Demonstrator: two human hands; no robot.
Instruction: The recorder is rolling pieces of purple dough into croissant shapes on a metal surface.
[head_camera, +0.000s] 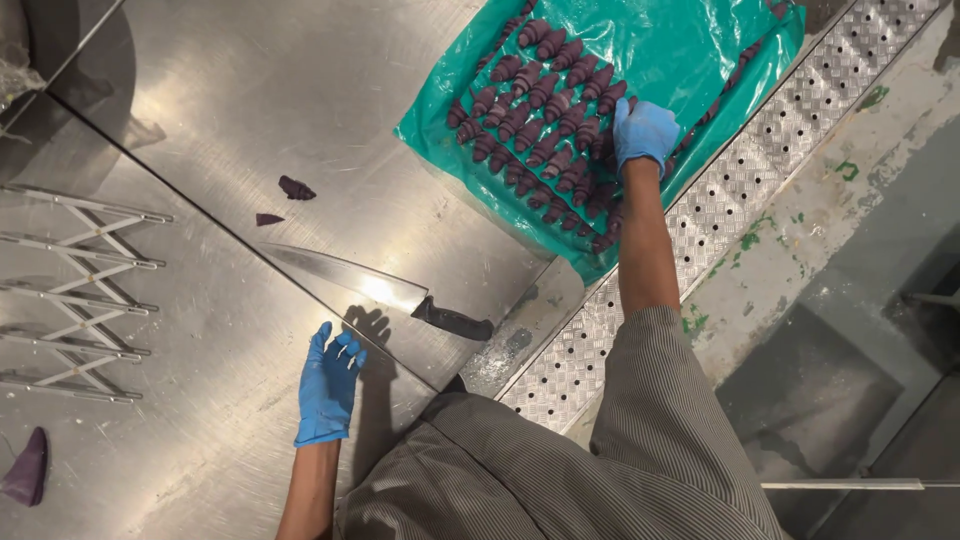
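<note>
The right hand (643, 132), in a blue glove, rests with fingers curled on the purple croissants (545, 105), which lie in rows on a green sheet (690, 45) at upper right. The left hand (328, 385) lies flat and open on the tabletop (200, 100), near a knife (375, 290).

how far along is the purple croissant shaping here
Done: rows of shaped purple croissants fill the green sheet. In hand: right hand rests on them; left hand lies flat on the steel table. Left: loose shaped piece, scrap, knife.
</note>
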